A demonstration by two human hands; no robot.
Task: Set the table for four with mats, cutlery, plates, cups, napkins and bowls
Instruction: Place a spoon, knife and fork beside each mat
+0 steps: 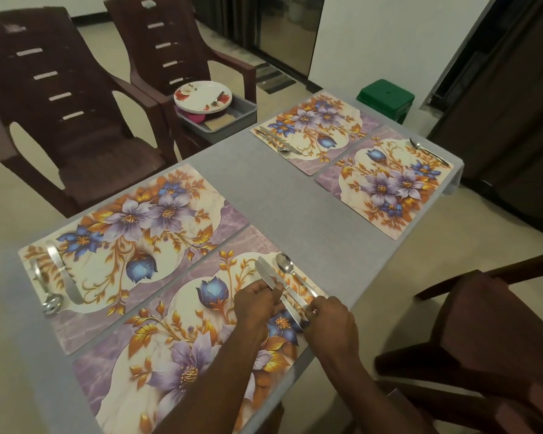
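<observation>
The single head view looks forward and steeply down from above the near right corner of the table [276, 195], close enough that both forearms enter from the bottom edge and the hands sit low in the frame. It faces along the table toward its far end, so the near mat [176, 355] looks large and the far mats [386, 186] small, with the wide lens bending the table's edges. Beyond the far left edge it takes in two chairs [76, 120] and the floor.
</observation>
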